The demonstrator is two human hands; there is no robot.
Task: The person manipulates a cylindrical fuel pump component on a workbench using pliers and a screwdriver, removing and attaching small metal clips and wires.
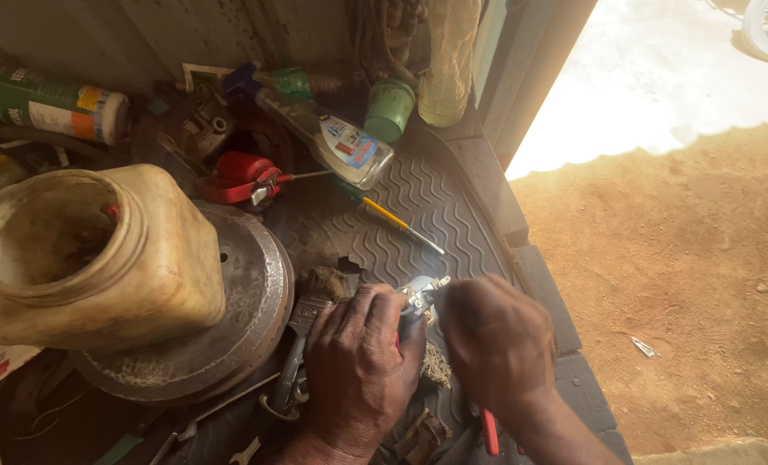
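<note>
While your left hand (358, 370) grips a small shiny metal part (420, 294) at lower centre, your right hand (497, 337) is closed on a red-handled tool (490, 430), working at that same part. Both sit over the ribbed rubber mat (418, 215). Just left: a worn brake drum (229, 336) with a cream plastic jug (99, 254) on it. Yellow screwdriver (392, 217) lies above, clear bottle (332, 138) beyond.

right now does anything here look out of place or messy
Yes. The grimy open plastic jar sits tilted on the metal disc, not flat. A clear bottle and a spray can lie on their sides. Both hands, left hand and right hand, hold a small metal part.
</note>
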